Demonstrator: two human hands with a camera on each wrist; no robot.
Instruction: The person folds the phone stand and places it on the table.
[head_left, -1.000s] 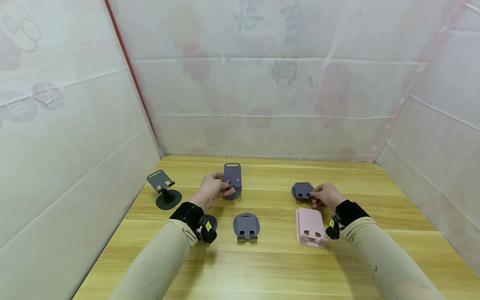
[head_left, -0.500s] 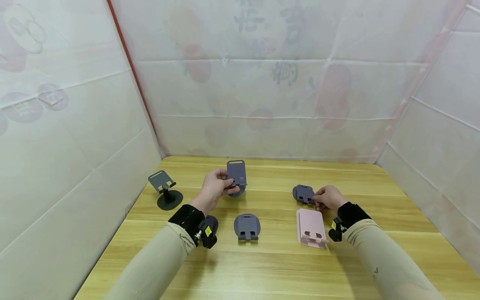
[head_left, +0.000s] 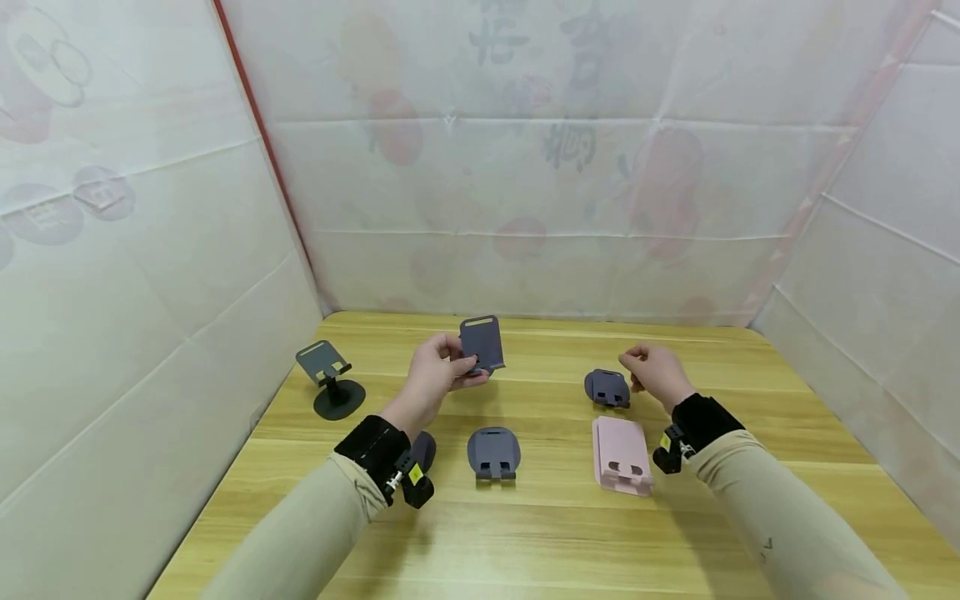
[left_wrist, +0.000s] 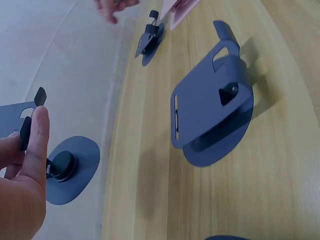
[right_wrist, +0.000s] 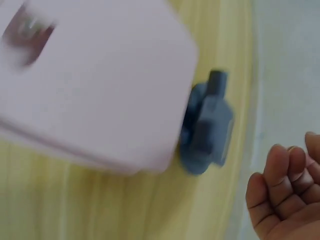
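The left hand is holding a slate-blue phone stand up off the wooden table, thumb and curled fingers pinching its plate near the lower edge; in the left wrist view the thumb is lying across the plate's edge, with the stand's round base hanging below the grip. The right hand is hovering just beside a small folded blue-grey stand that is lying flat on the table, not touching it; its fingers are loosely curled and holding nothing, as the right wrist view shows with the fingers relaxed above the wood. A pink folded stand is lying just in front of that small stand, nearer the person. Another blue-grey stand is sitting folded low on the table between the two forearms, its plate tilted slightly over its base in the left wrist view. A dark green stand is standing upright on its round base at the left edge of the table, near the white sheeted wall
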